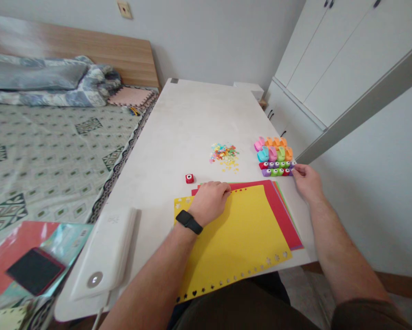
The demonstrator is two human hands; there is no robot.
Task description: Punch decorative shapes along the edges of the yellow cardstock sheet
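Note:
A yellow paper sheet [243, 229] with small shapes punched along its edges lies in front of me, over red and other coloured sheets [285, 220]. My left hand [211, 199], with a black watch on the wrist, is closed at the sheet's far edge, fingers curled beside punched holes. To the right, my right hand [307, 182] pinches a small purple craft punch [293, 170] at the end of the rows of punches. Small purple, green and red punches [276, 172] line the front; bigger pink, blue and orange ones [273, 153] stand behind. A single red punch [189, 178] sits apart.
Colourful paper cut-outs [225, 153] lie piled mid-table. At the table's left edge is a white lamp-like device [106, 252] with a cable. A bed [54, 151] adjoins the left, with a dark phone [36, 270] on it. White cabinets [330, 59] rise at right.

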